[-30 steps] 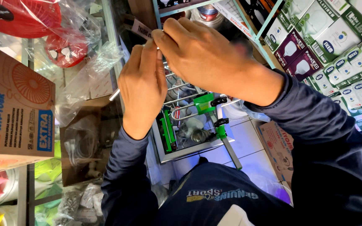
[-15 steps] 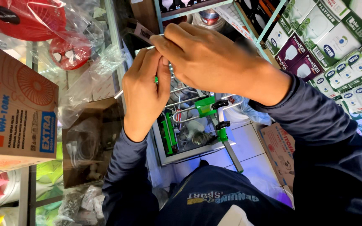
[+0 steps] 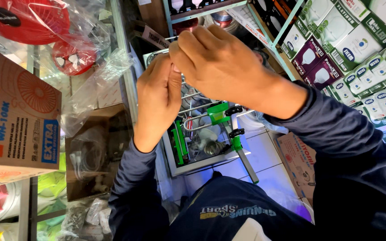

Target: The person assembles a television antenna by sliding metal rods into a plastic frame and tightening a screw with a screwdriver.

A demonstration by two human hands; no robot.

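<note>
My left hand (image 3: 157, 96) and my right hand (image 3: 222, 67) are pressed together at chest height, fingertips meeting near the top middle of the view. Both hands have their fingers curled and pinched around a small thing, which the fingers hide almost fully. Directly under the hands lies a grey-rimmed tray (image 3: 175, 167) holding a green hand tool with black knobs (image 3: 224, 118) and bent metal wire pieces (image 3: 193, 125). Dark blue sleeves cover both my forearms.
A fan carton (image 3: 14, 120) and bagged red fan blades (image 3: 27, 20) are on the left. Shelves of boxed light bulbs (image 3: 354, 49) fill the right. A glass-fronted cabinet (image 3: 90, 151) stands lower left, with white floor tiles (image 3: 273, 151) below the tray.
My hands stay joined and sit slightly lower and more central in view. A green sliver seen between the fingers half a second ago is now covered.
</note>
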